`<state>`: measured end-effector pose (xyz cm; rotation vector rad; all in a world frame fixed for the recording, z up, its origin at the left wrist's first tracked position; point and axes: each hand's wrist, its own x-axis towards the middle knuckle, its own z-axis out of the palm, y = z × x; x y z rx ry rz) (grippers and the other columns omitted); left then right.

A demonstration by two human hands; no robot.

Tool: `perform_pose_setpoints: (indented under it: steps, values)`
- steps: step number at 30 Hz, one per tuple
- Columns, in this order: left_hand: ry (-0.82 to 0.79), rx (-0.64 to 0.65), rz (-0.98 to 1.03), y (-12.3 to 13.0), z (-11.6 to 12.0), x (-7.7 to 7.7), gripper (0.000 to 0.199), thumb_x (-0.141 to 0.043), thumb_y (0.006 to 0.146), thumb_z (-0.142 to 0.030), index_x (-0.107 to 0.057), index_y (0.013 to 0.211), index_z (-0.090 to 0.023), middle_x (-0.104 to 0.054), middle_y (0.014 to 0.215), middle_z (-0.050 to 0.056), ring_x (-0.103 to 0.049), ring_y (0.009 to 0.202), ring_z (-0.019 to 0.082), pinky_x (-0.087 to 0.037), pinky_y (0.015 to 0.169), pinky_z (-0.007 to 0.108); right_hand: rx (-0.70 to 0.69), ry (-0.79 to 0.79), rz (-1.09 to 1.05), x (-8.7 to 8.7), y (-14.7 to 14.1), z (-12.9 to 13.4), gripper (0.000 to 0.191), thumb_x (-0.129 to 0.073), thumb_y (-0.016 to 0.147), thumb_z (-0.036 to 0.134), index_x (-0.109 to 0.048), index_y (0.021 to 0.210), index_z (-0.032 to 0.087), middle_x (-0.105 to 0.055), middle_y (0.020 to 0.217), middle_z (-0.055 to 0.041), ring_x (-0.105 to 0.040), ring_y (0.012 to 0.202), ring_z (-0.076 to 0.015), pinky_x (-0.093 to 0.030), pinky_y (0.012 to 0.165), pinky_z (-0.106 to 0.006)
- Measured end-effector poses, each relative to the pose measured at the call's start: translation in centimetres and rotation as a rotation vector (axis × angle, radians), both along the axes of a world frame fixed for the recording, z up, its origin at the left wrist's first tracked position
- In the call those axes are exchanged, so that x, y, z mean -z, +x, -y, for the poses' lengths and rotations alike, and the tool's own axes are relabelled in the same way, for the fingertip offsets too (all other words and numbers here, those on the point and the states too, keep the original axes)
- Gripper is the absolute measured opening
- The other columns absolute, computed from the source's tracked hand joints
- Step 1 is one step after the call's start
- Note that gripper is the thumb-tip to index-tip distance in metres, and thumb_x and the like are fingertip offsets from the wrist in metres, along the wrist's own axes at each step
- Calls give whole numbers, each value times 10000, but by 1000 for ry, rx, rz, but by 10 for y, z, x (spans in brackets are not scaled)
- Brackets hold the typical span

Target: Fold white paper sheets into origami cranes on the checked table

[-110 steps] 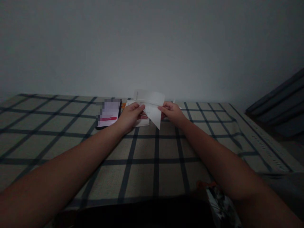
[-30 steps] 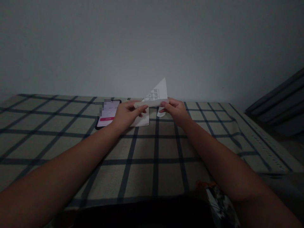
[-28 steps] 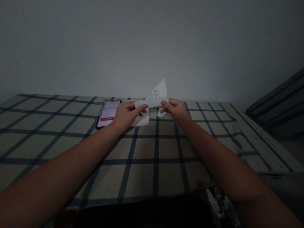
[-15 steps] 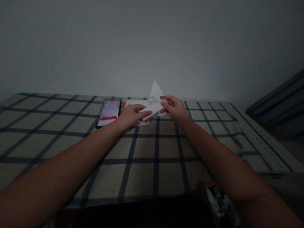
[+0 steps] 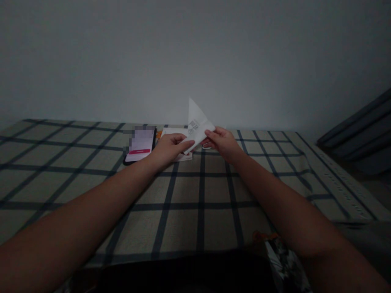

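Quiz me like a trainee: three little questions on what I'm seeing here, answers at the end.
1. True or false: the left hand and right hand both hold the white paper.
2. In the picture, the phone lies: a) left of the left hand; b) right of the right hand; c) between the hands.
3. Fill in: the cloth has dark crossing ____.

Key: 1 true; 2 a; 3 stripes.

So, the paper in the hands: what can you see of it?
The paper is white, looks thin and seems folded, roughly triangular with one point upward. Dark print, too small to read, sits low on its face. Its lower edge slants up toward the right hand, which pinches the right corner; the left hand pinches the lower corner, both thumbs in front. Whether it touches anything beneath is unclear.
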<state>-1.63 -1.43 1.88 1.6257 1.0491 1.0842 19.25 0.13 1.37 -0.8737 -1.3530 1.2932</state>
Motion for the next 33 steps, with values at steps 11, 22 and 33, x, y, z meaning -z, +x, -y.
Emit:
perform_pose_setpoints:
  steps: [11, 22, 33]
  values:
    - [56, 100, -149, -2, -3, 5, 384, -762, 723, -457, -571, 576, -158, -593, 543, 1, -525, 499, 115, -356, 470, 221, -147, -39, 5, 4, 2, 0, 372, -799, 724, 486, -677, 861, 162, -730, 818, -32, -679, 702, -122, -595, 706, -282]
    - [-50, 141, -101, -1, -1, 3, 322, -767, 738, -451, -687, 729, -139, -679, 646, 42, -601, 556, 137, -463, 522, 246, -154, -11, 81, -1, 1, 5, 342, -779, 742, 477, -659, 777, 159, -702, 711, -17, -667, 662, -117, -580, 692, -273]
    - [-56, 87, -36, 0, 1, 3, 356, -803, 705, -481, -727, 777, -141, -727, 692, 59, -613, 525, 134, -511, 501, 236, -101, 26, 133, -2, -2, 8, 373, -739, 757, 522, -650, 817, 165, -670, 720, -6, -637, 645, -117, -566, 657, -269]
